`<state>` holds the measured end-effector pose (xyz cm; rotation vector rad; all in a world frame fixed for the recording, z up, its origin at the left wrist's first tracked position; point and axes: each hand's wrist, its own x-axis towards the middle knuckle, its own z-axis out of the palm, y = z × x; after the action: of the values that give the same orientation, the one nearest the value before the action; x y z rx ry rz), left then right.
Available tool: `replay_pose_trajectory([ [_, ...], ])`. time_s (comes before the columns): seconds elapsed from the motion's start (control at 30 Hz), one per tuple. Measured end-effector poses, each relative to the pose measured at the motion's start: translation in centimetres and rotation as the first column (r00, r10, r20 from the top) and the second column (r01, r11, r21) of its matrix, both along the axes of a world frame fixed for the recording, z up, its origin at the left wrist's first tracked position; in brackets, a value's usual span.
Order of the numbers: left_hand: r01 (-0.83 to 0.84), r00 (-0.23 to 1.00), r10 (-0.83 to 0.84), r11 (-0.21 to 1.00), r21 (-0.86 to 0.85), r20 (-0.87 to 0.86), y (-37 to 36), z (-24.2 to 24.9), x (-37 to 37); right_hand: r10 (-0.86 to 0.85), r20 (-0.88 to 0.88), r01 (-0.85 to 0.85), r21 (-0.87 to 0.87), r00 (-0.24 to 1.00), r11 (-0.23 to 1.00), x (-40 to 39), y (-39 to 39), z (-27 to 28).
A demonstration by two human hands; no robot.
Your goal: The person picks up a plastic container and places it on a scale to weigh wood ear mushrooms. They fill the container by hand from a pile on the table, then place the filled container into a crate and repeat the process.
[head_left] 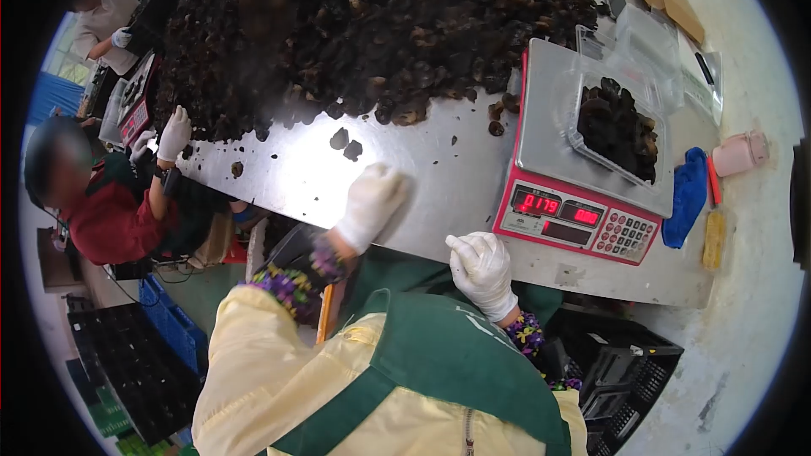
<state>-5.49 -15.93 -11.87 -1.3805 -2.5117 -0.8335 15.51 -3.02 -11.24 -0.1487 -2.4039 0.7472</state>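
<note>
My left hand (372, 205), in a white glove, is over the near edge of the metal table, slightly blurred, its fingers curled in. What it may hold is hidden. Two loose pieces of dark wood ear mushroom (345, 144) lie just beyond it. My right hand (482, 274), also gloved, is closed near the table edge, left of the scale; its palm is hidden. On the red digital scale (583, 228) sits a clear plastic tray (646, 84) partly filled with wood ear mushrooms (617, 129). The scale's first display reads 0.179.
A large heap of wood ear mushrooms (380, 34) covers the back of the table (439, 148). Clear containers (646, 38), a blue cloth (686, 198) and a pink cup (740, 153) are at right. Co-workers (110, 203) stand at left. Black crates (621, 371) stand below.
</note>
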Motion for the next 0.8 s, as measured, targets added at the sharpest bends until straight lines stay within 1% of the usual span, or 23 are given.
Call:
replay_pose_trajectory([
  [0.07,-0.172,0.985,0.171,0.982,-0.078,-0.015,-6.0,0.6,-0.7,-0.005,0.009,0.005,-0.012,1.000,1.000,0.2,-0.2,0.3],
  [0.1,-0.275,0.961,0.268,0.954,-0.121,-0.072,-9.1,0.8,-0.9,-0.006,0.014,0.006,-0.009,1.000,1.000,0.0,-0.1,0.5],
  [0.13,-0.400,0.913,0.382,0.905,-0.146,-0.141,-11.7,0.9,-1.1,0.001,0.015,-0.001,-0.019,1.000,1.000,0.1,-0.1,0.4],
  [0.17,-0.504,0.855,0.457,0.843,-0.188,-0.245,-13.8,1.1,-1.3,0.009,0.013,-0.008,-0.023,1.000,1.000,0.1,0.0,0.0],
  [0.2,-0.619,0.772,0.531,0.753,-0.225,-0.348,-16.3,1.7,-1.5,0.009,-0.014,-0.009,-0.003,1.000,1.000,0.0,0.0,-0.4],
  [0.23,-0.654,0.716,0.576,0.752,-0.087,-0.395,-17.4,2.7,-1.4,0.011,-0.005,-0.011,0.031,1.000,0.999,-0.3,0.0,-0.4],
  [0.27,-0.656,0.643,0.592,0.753,0.049,-0.485,-17.6,4.4,-1.3,0.031,0.000,-0.031,0.014,1.000,0.999,-0.4,0.0,-0.6],
  [0.3,-0.661,0.663,0.625,0.747,0.069,-0.412,-18.1,4.3,-1.3,0.047,-0.004,-0.047,0.018,0.999,0.999,-0.5,0.1,-0.7],
  [0.33,-0.625,0.705,0.592,0.779,0.051,-0.391,-17.4,4.6,-1.1,0.041,0.005,-0.041,0.028,0.999,0.999,-0.5,0.0,-0.6],
  [0.37,-0.624,0.754,0.586,0.781,-0.043,-0.297,-15.7,5.5,-0.4,0.029,-0.003,-0.029,0.057,1.000,0.998,-0.4,0.1,-1.1],
  [0.4,-0.536,0.795,0.543,0.838,0.106,-0.271,-13.8,4.6,0.1,0.039,-0.007,-0.038,0.061,0.999,0.997,-0.3,0.3,-1.3],
  [0.43,-0.481,0.870,0.473,0.877,-0.024,-0.139,-11.7,4.5,0.8,0.042,0.000,-0.042,0.072,0.999,0.997,-0.3,0.3,-1.2],
  [0.47,-0.376,0.925,0.378,0.924,0.066,-0.027,-9.9,1.6,1.4,0.038,0.009,-0.039,0.087,0.999,0.996,-0.3,0.3,-1.1],
  [0.5,-0.268,0.963,0.266,0.962,0.060,0.035,-7.7,1.0,2.7,0.050,0.005,-0.050,0.097,0.999,0.994,-0.2,0.2,-1.0],
  [0.53,-0.151,0.985,0.144,0.987,0.063,0.097,-5.7,0.3,3.8,0.037,0.009,-0.038,0.091,0.999,0.995,-0.1,0.2,-1.2],
  [0.6,0.118,0.993,-0.117,0.992,-0.052,0.018,-1.9,-1.9,5.6,0.027,0.023,-0.029,0.098,0.999,0.995,-0.2,0.2,-1.3],
  [0.63,0.115,0.993,-0.114,0.993,-0.037,0.024,-1.4,-1.4,5.7,0.026,0.020,-0.028,0.092,0.999,0.995,-0.2,0.2,-1.3],
  [0.67,0.217,0.976,-0.208,0.962,-0.165,0.070,-0.9,-0.7,5.7,0.024,0.016,-0.025,0.084,1.000,0.996,-0.2,0.3,-1.4],
  [0.7,0.318,0.948,-0.293,0.904,-0.286,0.127,-0.6,-0.2,5.6,0.022,0.023,-0.024,0.082,0.999,0.996,-0.1,0.3,-1.6],
  [0.73,0.318,0.947,-0.292,0.906,-0.278,0.130,-0.7,0.0,5.2,0.024,0.028,-0.026,0.088,0.999,0.996,-0.1,0.6,-1.7],
  [0.8,0.190,0.982,-0.169,0.918,-0.347,0.088,-2.0,0.3,4.3,0.047,0.004,-0.047,0.102,0.999,0.994,-0.2,0.6,-1.8],
])
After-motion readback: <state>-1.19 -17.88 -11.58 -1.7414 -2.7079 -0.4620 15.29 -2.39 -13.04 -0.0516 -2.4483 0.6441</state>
